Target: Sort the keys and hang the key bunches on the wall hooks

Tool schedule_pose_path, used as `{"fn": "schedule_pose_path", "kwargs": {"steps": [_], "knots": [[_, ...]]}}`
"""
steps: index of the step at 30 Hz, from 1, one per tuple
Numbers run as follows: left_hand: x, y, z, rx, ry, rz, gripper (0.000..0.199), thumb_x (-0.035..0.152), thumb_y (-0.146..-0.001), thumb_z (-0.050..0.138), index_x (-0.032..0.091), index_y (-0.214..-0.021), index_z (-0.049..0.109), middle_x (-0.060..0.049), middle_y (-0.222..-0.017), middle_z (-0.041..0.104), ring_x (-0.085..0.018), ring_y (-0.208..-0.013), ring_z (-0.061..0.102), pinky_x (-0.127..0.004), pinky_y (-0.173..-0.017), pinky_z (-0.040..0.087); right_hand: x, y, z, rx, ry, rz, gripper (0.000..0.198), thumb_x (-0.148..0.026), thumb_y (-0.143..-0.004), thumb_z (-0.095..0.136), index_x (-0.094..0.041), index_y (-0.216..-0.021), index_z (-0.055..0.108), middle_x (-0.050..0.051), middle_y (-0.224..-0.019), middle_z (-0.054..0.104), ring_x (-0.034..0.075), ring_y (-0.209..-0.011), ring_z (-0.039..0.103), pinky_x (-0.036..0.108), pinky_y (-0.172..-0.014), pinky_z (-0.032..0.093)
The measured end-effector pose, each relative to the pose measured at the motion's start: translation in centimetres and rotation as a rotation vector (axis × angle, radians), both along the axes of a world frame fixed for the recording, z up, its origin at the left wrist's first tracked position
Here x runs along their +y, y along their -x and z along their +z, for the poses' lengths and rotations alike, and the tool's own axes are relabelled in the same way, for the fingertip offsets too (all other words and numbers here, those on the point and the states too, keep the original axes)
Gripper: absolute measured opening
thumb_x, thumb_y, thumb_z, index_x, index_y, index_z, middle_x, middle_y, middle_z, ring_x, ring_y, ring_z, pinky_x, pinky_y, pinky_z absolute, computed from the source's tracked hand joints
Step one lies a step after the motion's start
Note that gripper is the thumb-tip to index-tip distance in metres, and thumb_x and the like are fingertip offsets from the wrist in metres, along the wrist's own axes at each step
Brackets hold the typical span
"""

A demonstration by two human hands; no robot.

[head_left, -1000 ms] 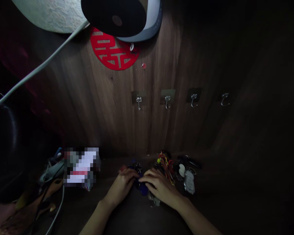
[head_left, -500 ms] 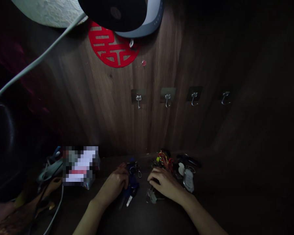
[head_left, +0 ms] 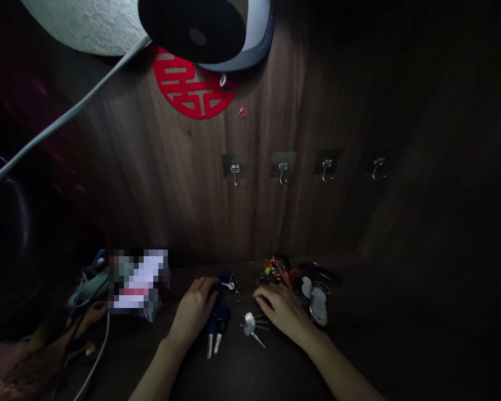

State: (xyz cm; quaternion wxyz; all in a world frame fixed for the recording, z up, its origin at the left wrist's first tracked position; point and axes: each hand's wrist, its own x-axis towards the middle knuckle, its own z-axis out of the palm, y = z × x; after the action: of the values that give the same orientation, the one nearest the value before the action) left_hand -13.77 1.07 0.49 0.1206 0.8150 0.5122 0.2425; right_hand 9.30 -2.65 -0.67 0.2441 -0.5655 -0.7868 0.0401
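My left hand [head_left: 195,307] rests on the dark shelf with its thumb apart from the fingers. It lies beside blue-headed keys [head_left: 219,316] whose blades point towards me. Just past its fingertips is another small bunch of keys [head_left: 229,284] with a metal clip. My right hand [head_left: 281,309] lies low, palm down, fingers loosely bent and thumb apart; what is under the palm is hidden. Silver keys [head_left: 250,326] are fanned out to its left. Beyond its knuckles sits a colourful braided cord [head_left: 276,269], and on its right a silver oval fob [head_left: 318,305].
Several metal hooks [head_left: 283,170] are stuck along the wooden back panel. Above them hang a red paper-cut ornament [head_left: 179,92] and caps [head_left: 259,33]. A blurred-out box [head_left: 140,284], a tan strap [head_left: 94,314] and a white cable [head_left: 67,114] occupy the left side.
The silver keys near my right hand have spread out and shifted slightly left. Two blue-headed keys now lie side by side. My left hand has moved slightly left; the view has tilted a little.
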Motion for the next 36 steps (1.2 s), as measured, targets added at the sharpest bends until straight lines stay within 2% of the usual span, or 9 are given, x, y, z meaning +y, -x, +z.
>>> {"fn": "schedule_pose_path", "kwargs": {"steps": [4,10,12,15,18,21,27,33,36], "knots": [[0.2,-0.1,-1.0,-0.025,0.052,0.014,0.035,0.02,-0.08,0.054,0.02,-0.115,0.057,-0.009,-0.12,0.06,-0.024,-0.113,0.053,-0.037,-0.096,0.04,-0.4,0.8,0.2,0.011,-0.013,0.054,0.018,-0.016,-0.088,0.046,-0.024,-0.084,0.063,0.0,-0.084,0.067,0.017,-0.083,0.06,0.03,-0.079,0.04],[0.2,0.0,-1.0,-0.183,0.109,-0.014,0.018,0.021,-0.081,0.051,0.025,-0.086,0.069,-0.004,-0.11,0.068,-0.023,-0.117,0.052,-0.033,-0.096,0.038,-0.6,0.9,0.1,0.06,-0.036,0.074,0.018,-0.016,-0.087,0.048,-0.025,-0.082,0.062,-0.001,-0.082,0.067,0.017,-0.08,0.06,0.03,-0.079,0.04],[0.2,-0.1,-0.7,-0.301,0.129,-0.004,0.019,0.029,-0.082,0.051,0.023,-0.079,0.068,-0.005,-0.102,0.07,-0.024,-0.109,0.057,-0.031,-0.091,0.04,-0.5,0.9,0.0,0.09,-0.045,0.077,0.017,-0.017,-0.087,0.047,-0.025,-0.083,0.062,-0.001,-0.083,0.067,0.017,-0.081,0.06,0.031,-0.079,0.04],[0.1,-0.4,-0.1,-0.543,0.226,-0.012,0.026,0.039,-0.082,0.052,0.02,-0.073,0.066,-0.002,-0.08,0.069,-0.021,-0.082,0.063,-0.026,-0.074,0.044,-0.4,1.2,0.0,0.175,-0.048,0.062,0.017,-0.019,-0.087,0.046,-0.025,-0.085,0.063,-0.001,-0.083,0.067,0.017,-0.082,0.06,0.03,-0.077,0.041],[-0.2,-0.6,0.5,-0.807,0.375,-0.081,0.03,0.044,-0.077,0.057,0.017,-0.067,0.063,0.002,-0.063,0.06,-0.014,-0.062,0.055,-0.021,-0.059,0.04,-0.3,1.9,0.4,0.294,-0.036,0.056,0.017,-0.021,-0.087,0.047,-0.025,-0.085,0.063,0.0,-0.084,0.067,0.017,-0.082,0.06,0.03,-0.077,0.042],[-0.6,-0.7,1.1,-0.971,0.495,-0.163,0.031,0.044,-0.075,0.061,0.015,-0.063,0.06,0.002,-0.062,0.055,-0.011,-0.059,0.048,-0.019,-0.056,0.037,-0.1,2.6,1.0,0.446,0.0,0.089,0.018,-0.024,-0.087,0.047,-0.023,-0.087,0.065,0.001,-0.087,0.067,0.017,-0.085,0.061,0.028,-0.077,0.044],[-1.5,-0.9,1.9,-0.996,0.552,-0.268,0.035,0.045,-0.077,0.06,0.014,-0.06,0.059,0.0,-0.064,0.053,-0.011,-0.061,0.046,-0.02,-0.059,0.036,0.1,3.6,2.5,0.659,0.143,0.137,0.027,-0.036,-0.087,0.046,-0.023,-0.101,0.064,0.003,-0.1,0.067,0.019,-0.093,0.06,0.028,-0.077,0.045],[-1.8,-1.0,2.0,-1.009,0.598,-0.307,0.037,0.045,-0.077,0.06,0.014,-0.058,0.059,0.001,-0.063,0.054,-0.011,-0.063,0.048,-0.02,-0.063,0.037,0.4,4.8,2.8,0.829,0.228,0.148,0.029,-0.046,-0.08,0.054,-0.019,-0.076,0.061,-0.001,-0.068,0.061,0.015,-0.068,0.057,0.024,-0.061,0.043],[-1.6,-0.9,1.6,-1.07,0.682,-0.297,0.036,0.047,-0.078,0.06,0.013,-0.066,0.063,0.0,-0.064,0.058,-0.01,-0.059,0.049,-0.021,-0.061,0.038,0.5,5.2,3.2,0.933,0.25,0.107,0.028,-0.047,-0.076,0.056,-0.019,-0.072,0.057,-0.003,-0.063,0.056,0.014,-0.061,0.054,0.024,-0.058,0.042]]}}
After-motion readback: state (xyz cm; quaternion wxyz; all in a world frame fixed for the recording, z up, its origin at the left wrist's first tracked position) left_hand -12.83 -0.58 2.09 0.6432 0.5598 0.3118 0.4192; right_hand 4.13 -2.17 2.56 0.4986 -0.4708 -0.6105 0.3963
